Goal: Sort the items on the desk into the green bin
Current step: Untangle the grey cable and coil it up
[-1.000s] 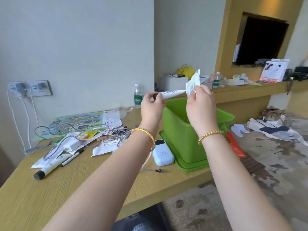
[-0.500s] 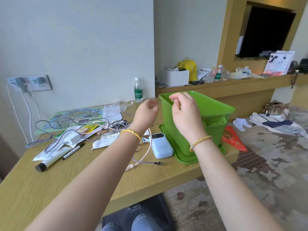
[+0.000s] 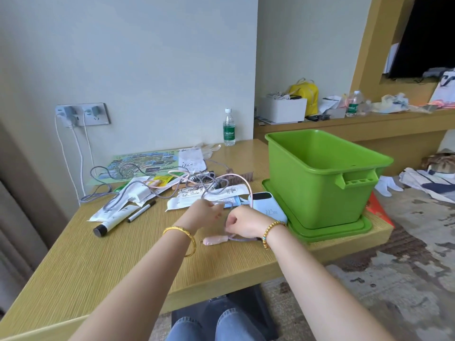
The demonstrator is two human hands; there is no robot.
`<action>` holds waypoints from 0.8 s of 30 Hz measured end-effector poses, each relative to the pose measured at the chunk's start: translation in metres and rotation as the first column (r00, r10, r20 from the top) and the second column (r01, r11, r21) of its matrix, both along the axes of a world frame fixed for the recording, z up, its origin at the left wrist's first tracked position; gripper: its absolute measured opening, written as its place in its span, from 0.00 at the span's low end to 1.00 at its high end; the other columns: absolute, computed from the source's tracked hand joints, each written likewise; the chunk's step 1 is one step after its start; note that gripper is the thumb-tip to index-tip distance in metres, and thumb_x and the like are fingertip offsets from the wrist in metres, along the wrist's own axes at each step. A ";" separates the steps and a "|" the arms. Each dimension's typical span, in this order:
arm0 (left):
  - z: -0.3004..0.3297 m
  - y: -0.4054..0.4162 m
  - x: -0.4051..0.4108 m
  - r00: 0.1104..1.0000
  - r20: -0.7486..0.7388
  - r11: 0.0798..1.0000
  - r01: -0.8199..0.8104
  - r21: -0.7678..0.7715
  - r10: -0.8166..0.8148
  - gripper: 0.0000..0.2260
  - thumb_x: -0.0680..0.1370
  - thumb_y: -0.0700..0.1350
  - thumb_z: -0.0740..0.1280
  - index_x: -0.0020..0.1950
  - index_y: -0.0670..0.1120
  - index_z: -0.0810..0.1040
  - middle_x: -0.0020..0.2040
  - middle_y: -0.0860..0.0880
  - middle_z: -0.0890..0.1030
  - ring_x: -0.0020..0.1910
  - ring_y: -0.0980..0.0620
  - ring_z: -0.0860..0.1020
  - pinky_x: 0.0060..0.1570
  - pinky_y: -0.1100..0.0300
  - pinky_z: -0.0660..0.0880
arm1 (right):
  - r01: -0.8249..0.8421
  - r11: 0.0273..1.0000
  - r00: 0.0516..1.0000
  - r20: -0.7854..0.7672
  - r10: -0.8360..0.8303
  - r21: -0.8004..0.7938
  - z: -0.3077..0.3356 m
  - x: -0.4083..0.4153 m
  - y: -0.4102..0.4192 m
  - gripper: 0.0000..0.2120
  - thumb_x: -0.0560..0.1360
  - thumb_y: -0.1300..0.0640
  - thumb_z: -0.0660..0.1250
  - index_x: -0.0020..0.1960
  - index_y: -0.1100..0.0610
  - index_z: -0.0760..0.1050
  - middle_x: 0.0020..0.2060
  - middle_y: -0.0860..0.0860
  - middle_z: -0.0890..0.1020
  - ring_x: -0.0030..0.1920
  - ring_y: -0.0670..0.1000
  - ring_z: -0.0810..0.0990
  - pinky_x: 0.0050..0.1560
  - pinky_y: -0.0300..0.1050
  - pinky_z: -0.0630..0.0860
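Note:
The green bin stands on its green lid at the desk's right end. My right hand is just left of the bin, fingers curled down onto a purple cable with a pink plug lying on the desk. Beside it, my left hand hovers with loosely bent fingers and holds nothing I can see; it is blurred. Its fingertips point at a small blue-white tube. A light blue power bank lies against the lid behind my right hand, with a pink cable looping from it.
Spread over the desk are a white tube with a black cap, a pen, grey cables, paper packets, a hairbrush, a brown comb, a map and a water bottle. Chargers hang from the wall socket.
Both hands came down from above the bin to the desk left of it. The white tube and paper tag they held a second ago are no longer in them.

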State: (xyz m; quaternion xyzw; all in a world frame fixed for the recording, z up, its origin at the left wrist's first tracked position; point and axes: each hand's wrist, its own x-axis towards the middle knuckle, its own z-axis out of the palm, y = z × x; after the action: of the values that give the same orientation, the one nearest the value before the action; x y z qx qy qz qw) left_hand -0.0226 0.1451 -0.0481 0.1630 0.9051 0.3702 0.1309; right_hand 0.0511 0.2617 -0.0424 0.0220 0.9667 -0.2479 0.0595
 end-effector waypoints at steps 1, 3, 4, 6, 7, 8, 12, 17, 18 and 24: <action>-0.002 0.000 0.002 1.000 0.017 0.999 0.022 -0.036 -0.021 0.16 0.78 0.52 0.61 0.35 0.44 0.75 0.31 0.50 0.75 0.32 0.52 0.72 0.32 0.63 0.68 | 0.009 1.000 1.000 -0.026 -0.009 -0.021 -0.002 -0.001 -0.002 0.09 0.75 0.59 0.62 0.43 0.55 0.81 0.35 0.52 0.80 0.32 0.49 0.73 0.32 0.40 0.69; -0.004 -0.002 0.004 0.999 0.043 0.999 0.034 -0.030 -0.032 0.13 0.76 0.50 0.63 0.36 0.44 0.76 0.30 0.49 0.74 0.31 0.53 0.71 0.31 0.62 0.67 | 0.010 0.998 0.998 -0.061 -0.014 -0.062 -0.005 -0.005 -0.004 0.11 0.75 0.61 0.61 0.45 0.53 0.81 0.45 0.53 0.83 0.43 0.52 0.79 0.45 0.44 0.76; -0.004 -0.004 0.003 0.997 0.065 0.999 0.026 0.031 -0.028 0.10 0.76 0.48 0.64 0.38 0.44 0.78 0.30 0.49 0.74 0.30 0.53 0.70 0.30 0.63 0.66 | 0.002 0.996 0.998 -0.067 -0.008 -0.088 -0.007 -0.006 -0.005 0.12 0.75 0.62 0.60 0.45 0.53 0.81 0.48 0.52 0.83 0.48 0.53 0.79 0.51 0.46 0.77; -0.004 -0.009 0.001 0.993 0.116 0.979 -0.006 0.204 -0.018 0.07 0.76 0.44 0.65 0.41 0.43 0.79 0.28 0.49 0.73 0.28 0.54 0.68 0.29 0.64 0.65 | 0.010 0.984 0.996 -0.087 -0.026 -0.180 -0.008 -0.009 -0.004 0.15 0.76 0.65 0.57 0.46 0.52 0.80 0.50 0.52 0.83 0.53 0.52 0.79 0.58 0.48 0.75; -0.004 -0.012 0.000 0.992 0.124 0.964 -0.023 0.263 -0.011 0.07 0.76 0.43 0.65 0.40 0.43 0.79 0.28 0.49 0.73 0.27 0.54 0.68 0.29 0.64 0.65 | 0.029 0.971 0.992 -0.112 -0.057 -0.235 -0.009 -0.011 -0.003 0.16 0.76 0.66 0.55 0.47 0.53 0.80 0.49 0.51 0.83 0.53 0.51 0.79 0.58 0.47 0.74; -0.003 -0.014 -0.002 0.993 0.115 0.956 -0.038 0.292 0.004 0.07 0.76 0.42 0.65 0.39 0.44 0.78 0.29 0.50 0.74 0.28 0.55 0.69 0.29 0.65 0.66 | 0.051 0.957 0.984 -0.148 -0.096 -0.285 -0.009 -0.013 -0.002 0.16 0.77 0.66 0.54 0.48 0.53 0.79 0.47 0.50 0.82 0.53 0.50 0.79 0.57 0.46 0.74; 0.002 -0.030 -0.013 0.992 -0.038 0.935 -0.102 0.339 0.122 0.09 0.80 0.41 0.58 0.43 0.43 0.75 0.38 0.48 0.78 0.35 0.54 0.75 0.38 0.61 0.72 | 0.119 0.903 0.937 -0.255 -0.239 -0.412 -0.011 -0.027 -0.002 0.10 0.79 0.62 0.56 0.52 0.53 0.75 0.48 0.49 0.80 0.50 0.49 0.78 0.51 0.42 0.73; 0.011 -0.081 -0.032 0.952 -0.285 0.972 -0.047 0.230 0.113 0.10 0.79 0.44 0.61 0.39 0.49 0.77 0.32 0.52 0.73 0.32 0.52 0.71 0.33 0.61 0.67 | 0.115 0.906 0.909 -0.324 -0.262 -0.408 -0.015 -0.051 -0.017 0.15 0.80 0.60 0.55 0.65 0.55 0.67 0.58 0.53 0.75 0.55 0.50 0.74 0.50 0.41 0.70; 0.012 -0.092 -0.035 0.966 -0.256 0.993 0.001 0.119 0.030 0.10 0.79 0.45 0.61 0.38 0.51 0.77 0.31 0.52 0.73 0.31 0.53 0.71 0.32 0.62 0.67 | 0.117 0.906 0.905 -0.332 -0.266 -0.408 -0.016 -0.057 -0.021 0.16 0.80 0.61 0.55 0.67 0.56 0.66 0.61 0.54 0.74 0.57 0.51 0.74 0.51 0.42 0.70; 0.003 -0.129 -0.045 0.959 -0.278 0.909 -0.075 -0.411 -0.047 0.10 0.78 0.45 0.62 0.50 0.43 0.80 0.46 0.47 0.81 0.46 0.48 0.78 0.41 0.60 0.71 | 0.220 0.940 0.857 -0.408 -0.314 -0.261 -0.021 -0.087 -0.034 0.19 0.78 0.64 0.56 0.68 0.60 0.65 0.67 0.57 0.67 0.65 0.57 0.68 0.63 0.45 0.66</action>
State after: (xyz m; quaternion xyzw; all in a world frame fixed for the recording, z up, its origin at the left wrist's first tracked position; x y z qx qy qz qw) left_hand -0.0672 0.0163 -0.0455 0.1757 0.9736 0.1423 0.0297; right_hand -0.0357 0.2274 -0.0629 0.0929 0.9113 -0.3503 -0.1956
